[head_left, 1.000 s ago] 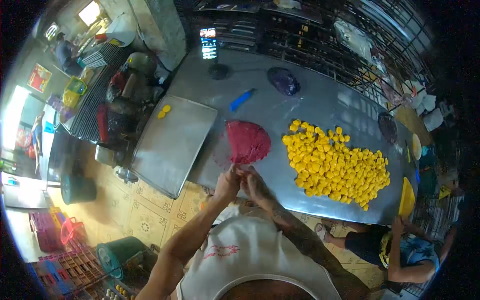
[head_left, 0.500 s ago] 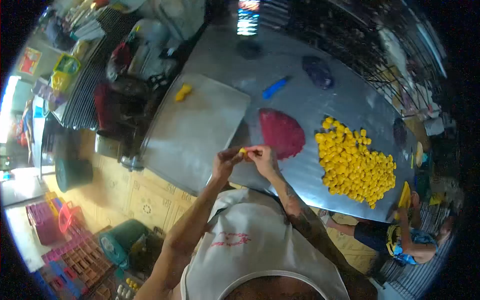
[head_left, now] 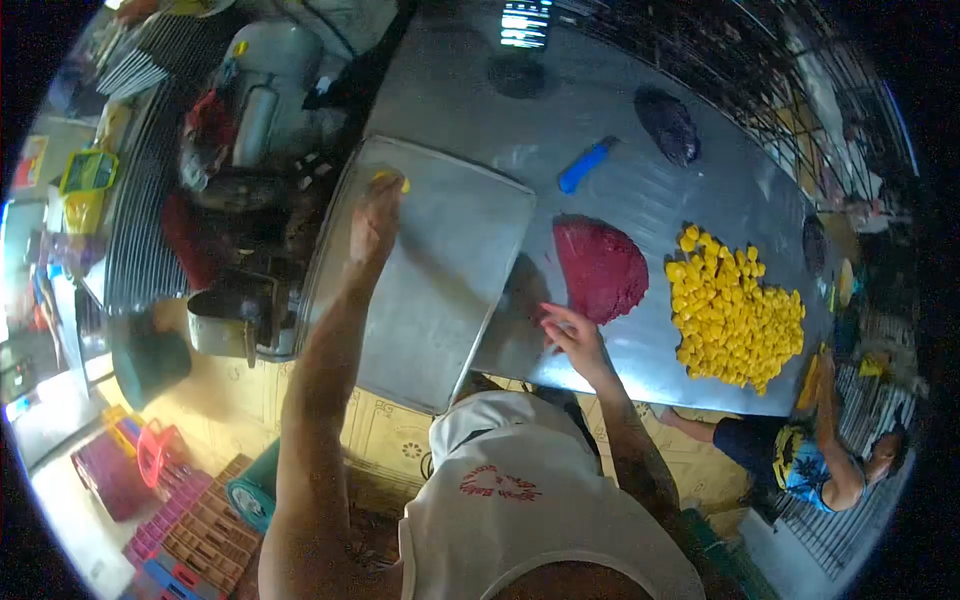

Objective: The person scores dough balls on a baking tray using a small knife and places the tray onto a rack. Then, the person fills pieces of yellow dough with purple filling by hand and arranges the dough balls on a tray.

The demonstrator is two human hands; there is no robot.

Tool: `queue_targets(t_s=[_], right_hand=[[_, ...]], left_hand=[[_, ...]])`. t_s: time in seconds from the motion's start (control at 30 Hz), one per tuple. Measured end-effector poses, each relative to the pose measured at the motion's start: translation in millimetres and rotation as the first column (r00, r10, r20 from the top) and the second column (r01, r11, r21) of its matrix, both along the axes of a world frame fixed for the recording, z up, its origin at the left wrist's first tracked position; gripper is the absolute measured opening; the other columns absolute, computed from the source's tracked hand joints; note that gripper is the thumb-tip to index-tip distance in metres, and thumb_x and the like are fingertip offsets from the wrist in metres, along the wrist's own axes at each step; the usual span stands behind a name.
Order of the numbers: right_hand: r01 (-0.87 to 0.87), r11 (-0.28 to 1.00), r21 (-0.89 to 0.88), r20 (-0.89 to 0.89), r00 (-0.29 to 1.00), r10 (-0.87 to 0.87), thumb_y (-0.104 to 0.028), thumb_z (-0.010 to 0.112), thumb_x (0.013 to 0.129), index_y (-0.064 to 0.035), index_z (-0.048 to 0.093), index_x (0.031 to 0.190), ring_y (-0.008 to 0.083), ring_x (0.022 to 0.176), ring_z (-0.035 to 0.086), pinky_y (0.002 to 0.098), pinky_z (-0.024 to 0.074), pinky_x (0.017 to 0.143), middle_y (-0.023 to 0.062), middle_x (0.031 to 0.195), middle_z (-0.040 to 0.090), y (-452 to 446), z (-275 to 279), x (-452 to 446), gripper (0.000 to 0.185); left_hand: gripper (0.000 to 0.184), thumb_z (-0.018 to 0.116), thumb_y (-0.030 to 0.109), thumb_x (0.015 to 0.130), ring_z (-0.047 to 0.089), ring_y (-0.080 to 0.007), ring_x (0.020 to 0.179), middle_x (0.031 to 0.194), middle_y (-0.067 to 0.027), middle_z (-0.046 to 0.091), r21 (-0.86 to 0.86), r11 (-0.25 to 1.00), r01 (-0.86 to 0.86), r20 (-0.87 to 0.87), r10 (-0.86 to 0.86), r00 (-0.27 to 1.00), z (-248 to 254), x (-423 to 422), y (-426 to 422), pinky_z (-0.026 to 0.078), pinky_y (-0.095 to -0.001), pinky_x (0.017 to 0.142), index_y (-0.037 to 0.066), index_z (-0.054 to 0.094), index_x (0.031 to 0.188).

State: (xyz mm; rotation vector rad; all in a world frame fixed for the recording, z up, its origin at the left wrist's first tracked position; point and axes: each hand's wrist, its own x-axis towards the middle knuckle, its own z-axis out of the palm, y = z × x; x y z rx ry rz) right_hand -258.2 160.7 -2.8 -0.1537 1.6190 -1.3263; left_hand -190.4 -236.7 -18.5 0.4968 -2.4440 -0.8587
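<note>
Tray (head_left: 450, 270): L hand (head_left: 376, 215) moved to yellow pcs (head_left: 405, 184), grip unclear; R hand (head_left: 580, 340) splayed.

My left arm (head_left: 325, 370) was stretched far forward, nearly straight, the left hand (head_left: 374, 225) at its end with fingers too blurred to read. My right arm (head_left: 640, 450) reached out less far, and there the right hand (head_left: 582, 345) hovered, fingers loosely parted, the index extended leftward.

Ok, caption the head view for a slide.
Left hand at yellow dough on a metal tray, right hand open near a red mass.
</note>
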Motion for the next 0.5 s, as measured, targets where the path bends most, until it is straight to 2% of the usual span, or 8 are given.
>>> queue_targets(t_s=[0.07, 0.1, 0.2, 0.33, 0.37, 0.43, 0.47, 0.5], right_hand=[[0.003, 0.989, 0.149, -0.088, 0.996, 0.010, -0.013, 0.059, 0.097, -0.0070, 0.053, 0.135, 0.0122, 0.079, 0.064, 0.0249, 0.0536, 0.062, 0.0066, 0.104, 0.063, 37, 2, 2, 0.039], [0.044, 0.983, 0.180, -0.098, 0.995, -0.026, -0.012, 0.060, 0.096, -0.0062, 0.055, 0.133, 0.0126, 0.077, 0.064, 0.0249, 0.0526, 0.061, 0.0067, 0.104, 0.063, 55, 0, 4, 0.038], [0.114, 0.981, 0.159, -0.171, 0.982, -0.086, -0.014, 0.062, 0.095, -0.0060, 0.058, 0.129, 0.0114, 0.074, 0.064, 0.0242, 0.0513, 0.059, 0.0051, 0.097, 0.063, 101, 2, 8, 0.035], [0.167, 0.977, 0.136, -0.270, 0.955, -0.125, -0.015, 0.066, 0.092, -0.0056, 0.060, 0.126, 0.0112, 0.073, 0.064, 0.0258, 0.0511, 0.058, 0.0037, 0.094, 0.064, 147, -13, -11, 0.035], [0.194, 0.972, 0.134, -0.404, 0.906, -0.125, -0.014, 0.066, 0.092, -0.0049, 0.061, 0.124, 0.0125, 0.074, 0.065, 0.0264, 0.0520, 0.061, 0.0043, 0.095, 0.065, 159, -14, -24, 0.034], [0.218, 0.973, 0.069, -0.700, 0.706, -0.109, -0.011, 0.068, 0.089, -0.0034, 0.064, 0.117, 0.0171, 0.080, 0.067, 0.0286, 0.0535, 0.072, 0.0078, 0.099, 0.069, 178, -23, -59, 0.029], [0.303, 0.947, 0.103, -0.693, 0.705, -0.149, -0.008, 0.068, 0.087, -0.0028, 0.067, 0.112, 0.0181, 0.084, 0.067, 0.0297, 0.0533, 0.077, 0.0109, 0.102, 0.070, 192, -40, -78, 0.026], [0.377, 0.925, 0.057, -0.789, 0.585, -0.190, -0.011, 0.065, 0.088, -0.0026, 0.067, 0.107, 0.0249, 0.083, 0.069, 0.0342, 0.0541, 0.073, 0.0151, 0.091, 0.071, 196, -43, -100, 0.021]], left_hand=[[0.037, 0.049, 0.011, 0.095, 0.050, -0.0322, 0.127, 0.135, -0.0166, 0.054, 0.472, 0.880, 0.057, -0.056, -0.034, 0.998, -24, 5, -4, 0.040, -0.0393, 0.107, 0.004, 0.055, 0.131], [0.039, 0.049, 0.012, 0.095, 0.050, -0.0320, 0.128, 0.136, -0.0166, 0.054, 0.470, 0.879, 0.072, -0.044, -0.058, 0.997, -29, 4, -1, 0.038, -0.0393, 0.108, 0.004, 0.054, 0.132], [0.043, 0.050, 0.017, 0.094, 0.049, -0.0313, 0.130, 0.139, -0.0166, 0.051, 0.129, 0.987, 0.092, 0.126, -0.108, 0.986, -23, 1, 16, 0.035, -0.0396, 0.111, 0.004, 0.052, 0.135], [0.050, 0.051, 0.024, 0.093, 0.047, -0.0304, 0.132, 0.144, -0.0165, 0.048, 0.149, 0.986, 0.068, 0.382, -0.121, 0.916, 17, -3, 48, 0.030, -0.0399, 0.115, 0.004, 0.048, 0.139], [0.052, 0.051, 0.026, 0.093, 0.047, -0.0301, 0.133, 0.145, -0.0165, 0.047, 0.199, 0.980, 0.028, 0.438, -0.115, 0.891, 28, -3, 56, 0.028, -0.0400, 0.116, 0.004, 0.047, 0.140], [0.045, 0.050, 0.022, 0.096, 0.050, -0.0278, 0.127, 0.142, -0.0145, 0.050, 0.350, 0.934, -0.072, 0.234, -0.012, 0.972, -14, 1, 44, 0.034, -0.0374, 0.110, 0.003, 0.050, 0.137], [0.042, 0.049, 0.020, 0.097, 0.052, -0.0266, 0.124, 0.141, -0.0136, 0.052, 0.483, 0.871, -0.091, 0.068, 0.066, 0.995, -38, -1, 35, 0.037, -0.0361, 0.107, 0.003, 0.052, 0.135], [0.039, 0.049, 0.018, 0.098, 0.054, -0.0255, 0.121, 0.139, -0.0126, 0.053, 0.633, 0.772, -0.056, -0.113, 0.163, 0.980, -60, -2, 32, 0.040, -0.0348, 0.104, 0.003, 0.053, 0.134]])
